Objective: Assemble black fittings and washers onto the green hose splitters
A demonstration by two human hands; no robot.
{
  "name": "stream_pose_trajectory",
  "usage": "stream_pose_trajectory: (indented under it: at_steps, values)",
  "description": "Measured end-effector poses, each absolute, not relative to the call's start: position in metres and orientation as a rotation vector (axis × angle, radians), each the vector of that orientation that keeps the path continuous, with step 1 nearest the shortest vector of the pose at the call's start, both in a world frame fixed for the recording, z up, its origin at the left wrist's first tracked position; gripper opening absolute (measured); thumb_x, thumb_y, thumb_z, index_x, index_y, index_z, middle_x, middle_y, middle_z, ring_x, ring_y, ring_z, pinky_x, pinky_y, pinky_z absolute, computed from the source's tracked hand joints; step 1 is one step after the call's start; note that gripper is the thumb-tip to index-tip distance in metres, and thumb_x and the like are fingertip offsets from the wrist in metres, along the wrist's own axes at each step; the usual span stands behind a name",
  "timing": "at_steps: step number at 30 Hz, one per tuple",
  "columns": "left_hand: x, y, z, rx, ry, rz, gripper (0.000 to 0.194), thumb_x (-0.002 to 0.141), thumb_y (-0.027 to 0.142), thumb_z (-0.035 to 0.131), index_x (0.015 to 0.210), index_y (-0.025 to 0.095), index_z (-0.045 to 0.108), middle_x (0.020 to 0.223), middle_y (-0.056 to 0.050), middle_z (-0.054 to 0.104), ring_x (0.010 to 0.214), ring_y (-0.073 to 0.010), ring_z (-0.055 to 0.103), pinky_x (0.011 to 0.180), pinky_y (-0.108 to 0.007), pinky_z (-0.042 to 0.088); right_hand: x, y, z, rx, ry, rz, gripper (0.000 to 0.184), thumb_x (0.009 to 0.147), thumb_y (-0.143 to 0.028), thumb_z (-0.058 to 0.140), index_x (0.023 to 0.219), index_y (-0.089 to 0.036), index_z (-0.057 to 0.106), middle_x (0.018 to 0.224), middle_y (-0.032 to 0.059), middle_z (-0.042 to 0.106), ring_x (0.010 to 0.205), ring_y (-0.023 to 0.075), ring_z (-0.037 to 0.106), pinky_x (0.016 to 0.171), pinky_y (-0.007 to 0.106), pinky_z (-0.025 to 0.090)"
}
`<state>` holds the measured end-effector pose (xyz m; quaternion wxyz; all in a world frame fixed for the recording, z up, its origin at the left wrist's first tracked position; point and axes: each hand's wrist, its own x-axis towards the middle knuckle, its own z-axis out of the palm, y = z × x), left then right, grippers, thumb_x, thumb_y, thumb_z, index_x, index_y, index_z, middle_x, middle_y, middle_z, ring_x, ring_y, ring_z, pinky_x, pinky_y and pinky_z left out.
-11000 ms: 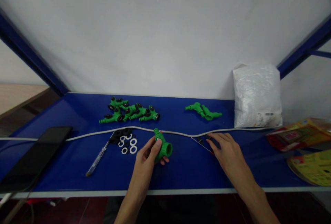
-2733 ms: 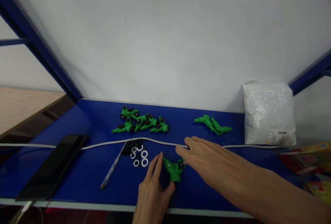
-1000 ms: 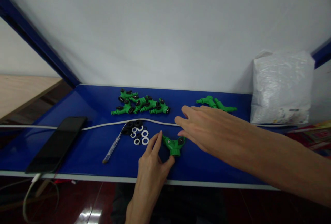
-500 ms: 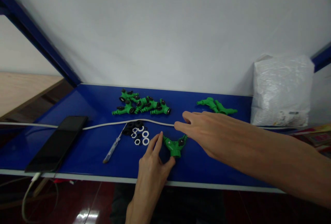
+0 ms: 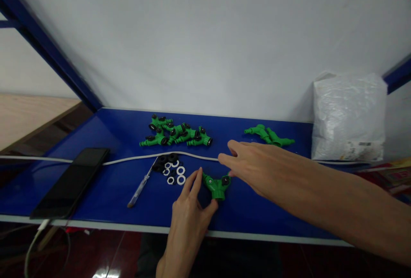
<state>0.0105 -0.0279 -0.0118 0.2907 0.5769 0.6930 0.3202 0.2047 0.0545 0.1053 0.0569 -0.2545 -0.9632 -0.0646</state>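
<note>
A green Y-shaped hose splitter (image 5: pixel 217 188) lies on the blue table, its wide collar toward me. One black valve knob (image 5: pixel 225 180) shows on its right branch; a pale round spot marks the left one. My left hand (image 5: pixel 192 203) grips the splitter from the left, fingertips at the left branch and thumb by the collar. Above the right branch is my right hand (image 5: pixel 248 160), fingers curled, with lower fingertips at that outlet; its grip is partly hidden. White rings (image 5: pixel 181 180) and black collars (image 5: pixel 172 157) lie in a cluster left of my hands.
A screwdriver (image 5: pixel 138 192) and a dark phone (image 5: pixel 72 183) lie at left. Several green splitters with black parts (image 5: pixel 154 140) are grouped behind the white cable (image 5: pixel 189 154). Plain green splitter bodies (image 5: pixel 279 140) lie back right, near a white plastic-wrapped package (image 5: pixel 348 117).
The whole view has shifted slightly, so the table sits a little lower. Both hands keep nearly the same position around the splitter.
</note>
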Motion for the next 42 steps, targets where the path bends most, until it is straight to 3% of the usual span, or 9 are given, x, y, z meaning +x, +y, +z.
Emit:
stream_pose_trajectory:
  at_steps: [4,9,12,18,22,26,31,38,42]
  values:
    - [0.011,-0.027,-0.011,1.553,1.86,0.845,0.07,0.077,0.019,0.067,0.145,0.022,0.054,0.148,-0.011,0.058,0.051,-0.0082,0.065,0.066,-0.03,0.061,0.202,0.062,0.1,-0.796,-2.964,-0.253,0.033,0.092,-0.007,0.053,0.119,-0.022,0.064,0.113,0.0106,0.073,0.096,0.0268,0.068,0.081,0.038,0.054]
    - [0.011,-0.027,-0.013,1.547,1.854,0.846,0.07,0.078,0.021,0.067,0.146,0.021,0.053,0.149,-0.01,0.057,0.053,-0.0087,0.066,0.07,-0.032,0.062,0.21,0.054,0.103,-0.666,-2.939,-0.248,0.055,0.088,-0.002,0.053,0.138,-0.022,0.054,0.133,0.0118,0.066,0.111,0.0277,0.066,0.085,0.038,0.054]
    - [0.011,-0.027,-0.013,1.543,1.851,0.829,0.07,0.078,0.021,0.067,0.146,0.021,0.053,0.15,-0.01,0.056,0.053,-0.0086,0.066,0.07,-0.033,0.062,0.212,0.055,0.098,-0.637,-2.926,-0.27,0.054,0.089,-0.002,0.05,0.138,-0.023,0.053,0.136,0.0107,0.065,0.115,0.0266,0.064,0.088,0.037,0.053]
    - [0.011,-0.027,-0.011,1.534,1.847,0.8,0.071,0.078,0.021,0.068,0.147,0.021,0.052,0.152,-0.01,0.054,0.051,-0.0082,0.065,0.067,-0.033,0.061,0.202,0.055,0.099,-0.627,-2.93,-0.406,0.034,0.09,-0.009,0.054,0.121,-0.018,0.061,0.116,0.0128,0.07,0.098,0.028,0.067,0.077,0.037,0.051]
    - [0.011,-0.026,-0.013,1.531,1.85,0.822,0.07,0.078,0.021,0.067,0.146,0.021,0.053,0.152,-0.009,0.054,0.052,-0.0081,0.065,0.068,-0.033,0.062,0.201,0.04,0.114,-0.6,-2.921,-0.34,0.048,0.086,-0.002,0.048,0.131,-0.016,0.055,0.121,0.0133,0.068,0.101,0.0265,0.066,0.077,0.035,0.05]
    - [0.011,-0.027,-0.014,1.537,1.852,0.829,0.069,0.078,0.022,0.066,0.146,0.021,0.053,0.151,-0.008,0.055,0.051,-0.0079,0.064,0.066,-0.033,0.061,0.199,0.046,0.11,-0.677,-2.965,-0.224,0.042,0.085,-0.001,0.049,0.121,-0.02,0.06,0.107,0.0085,0.07,0.082,0.0211,0.066,0.065,0.03,0.047]
    - [0.01,-0.029,-0.013,1.535,1.849,0.834,0.071,0.078,0.022,0.067,0.147,0.021,0.052,0.15,-0.009,0.056,0.051,-0.0078,0.064,0.066,-0.032,0.061,0.199,0.061,0.097,-0.711,-2.957,-0.311,0.024,0.093,-0.015,0.055,0.116,-0.02,0.063,0.108,0.0113,0.07,0.094,0.0268,0.067,0.078,0.036,0.049]
    - [0.012,-0.028,-0.012,1.524,1.859,0.82,0.071,0.076,0.022,0.066,0.146,0.021,0.054,0.15,-0.01,0.056,0.053,-0.0086,0.064,0.069,-0.031,0.061,0.209,0.056,0.092,-0.637,-2.914,-0.235,0.038,0.091,-0.011,0.054,0.127,-0.022,0.06,0.122,0.0115,0.069,0.104,0.0256,0.067,0.081,0.035,0.051]
    - [0.011,-0.027,-0.013,1.517,1.859,0.81,0.072,0.077,0.023,0.066,0.148,0.021,0.052,0.151,-0.01,0.056,0.051,-0.0088,0.063,0.067,-0.032,0.06,0.207,0.059,0.094,-0.7,-2.917,-0.294,0.023,0.096,-0.015,0.052,0.112,-0.023,0.066,0.11,0.0093,0.073,0.099,0.0256,0.068,0.083,0.037,0.051]
